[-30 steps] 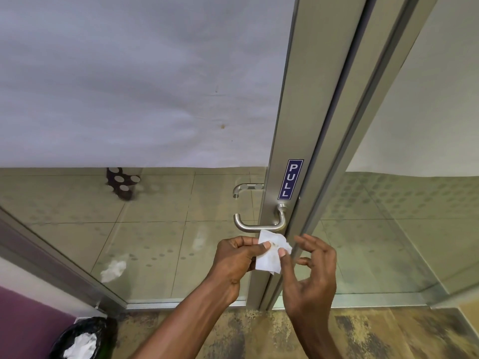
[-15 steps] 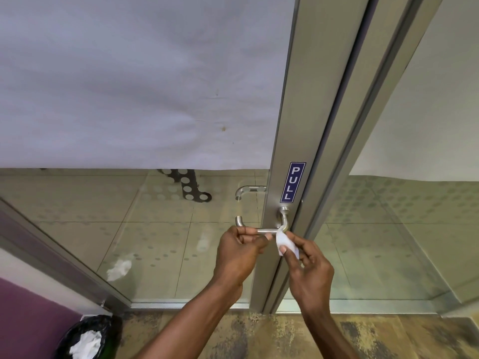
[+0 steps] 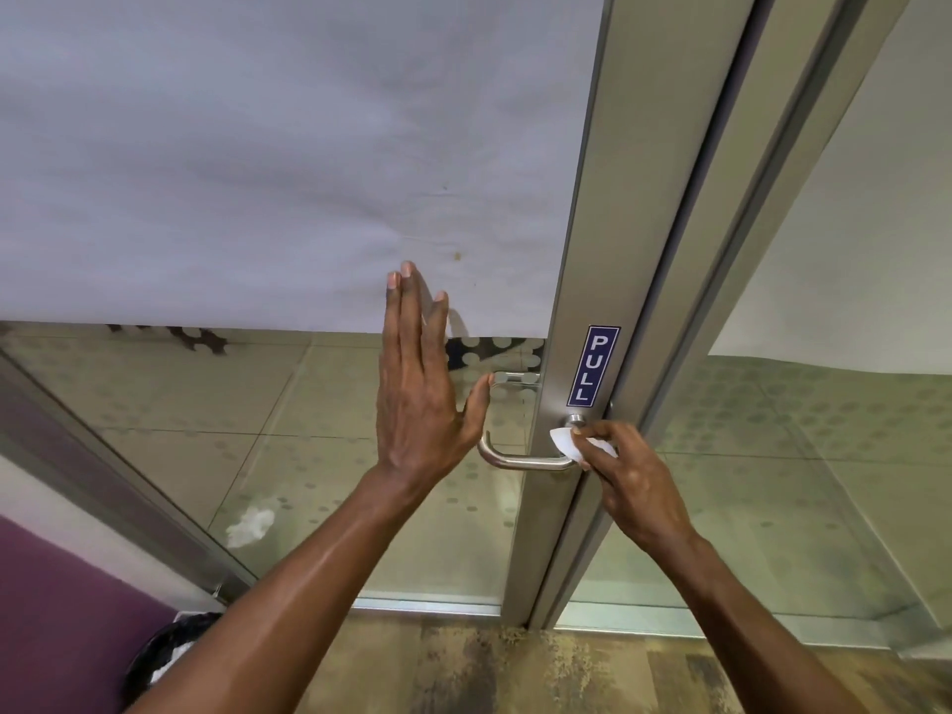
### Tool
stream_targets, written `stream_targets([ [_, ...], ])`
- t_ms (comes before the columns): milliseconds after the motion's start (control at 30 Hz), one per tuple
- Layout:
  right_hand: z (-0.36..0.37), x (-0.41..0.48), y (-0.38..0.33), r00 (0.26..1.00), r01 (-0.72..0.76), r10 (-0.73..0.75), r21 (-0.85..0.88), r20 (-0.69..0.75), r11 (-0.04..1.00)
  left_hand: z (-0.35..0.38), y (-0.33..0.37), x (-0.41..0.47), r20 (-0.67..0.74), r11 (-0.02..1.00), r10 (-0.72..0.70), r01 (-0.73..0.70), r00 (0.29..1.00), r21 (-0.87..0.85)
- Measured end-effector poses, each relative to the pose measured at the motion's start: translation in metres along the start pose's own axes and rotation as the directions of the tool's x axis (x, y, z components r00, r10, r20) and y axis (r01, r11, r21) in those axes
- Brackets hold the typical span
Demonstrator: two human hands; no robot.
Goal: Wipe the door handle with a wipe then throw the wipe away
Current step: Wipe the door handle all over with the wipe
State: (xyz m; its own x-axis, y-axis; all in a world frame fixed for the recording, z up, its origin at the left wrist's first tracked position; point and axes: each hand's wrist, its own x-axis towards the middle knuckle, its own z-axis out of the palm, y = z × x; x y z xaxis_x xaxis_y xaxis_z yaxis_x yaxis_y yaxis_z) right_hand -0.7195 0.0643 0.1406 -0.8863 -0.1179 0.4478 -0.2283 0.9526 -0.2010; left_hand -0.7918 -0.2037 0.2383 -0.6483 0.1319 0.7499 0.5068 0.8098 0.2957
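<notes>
A steel lever door handle (image 3: pixel 520 461) juts from the metal door frame (image 3: pixel 592 224) below a blue PULL sign (image 3: pixel 592 365). My right hand (image 3: pixel 633 481) pinches a small white wipe (image 3: pixel 569 441) and presses it against the handle's right end, near its round base. My left hand (image 3: pixel 417 389) is held flat with fingers spread, palm against the door glass just left of the handle, holding nothing.
A black-lined bin (image 3: pixel 165 657) with white waste inside stands at the lower left by a purple wall (image 3: pixel 56 610). White paper (image 3: pixel 257 146) covers the upper glass. A crumpled white scrap (image 3: pixel 252 525) lies on the floor beyond the glass.
My left hand let go of the handle and rose to lie flat on the glass. My right hand carried the wipe up onto the handle's right end.
</notes>
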Motion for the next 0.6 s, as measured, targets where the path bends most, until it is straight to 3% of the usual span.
stream_targets([
  [200, -0.020, 0.014, 0.010, 0.953, 0.302, -0.297, -0.232, 0.056, 0.925, 0.026, -0.034, 0.004, 0.013, 0.988, 0.112, -0.112, 0.994, 0.103],
  [300, -0.029, 0.025, 0.013, 0.912, 0.409, -0.389, -0.224, 0.131, 0.885, 0.034, -0.046, 0.003, 0.049, 0.972, 0.135, -0.142, 0.990, 0.187],
  [433, -0.037, 0.037, 0.016, 0.856, 0.490, -0.436, -0.169, 0.278, 0.855, 0.040, -0.053, 0.003, 0.056, 0.964, 0.148, -0.157, 0.987, 0.216],
  [600, -0.041, 0.042, 0.006, 0.857, 0.465, -0.393, -0.174, 0.333, 0.868, 0.042, -0.055, 0.003, 0.064, 0.958, 0.154, -0.165, 0.986, 0.235],
])
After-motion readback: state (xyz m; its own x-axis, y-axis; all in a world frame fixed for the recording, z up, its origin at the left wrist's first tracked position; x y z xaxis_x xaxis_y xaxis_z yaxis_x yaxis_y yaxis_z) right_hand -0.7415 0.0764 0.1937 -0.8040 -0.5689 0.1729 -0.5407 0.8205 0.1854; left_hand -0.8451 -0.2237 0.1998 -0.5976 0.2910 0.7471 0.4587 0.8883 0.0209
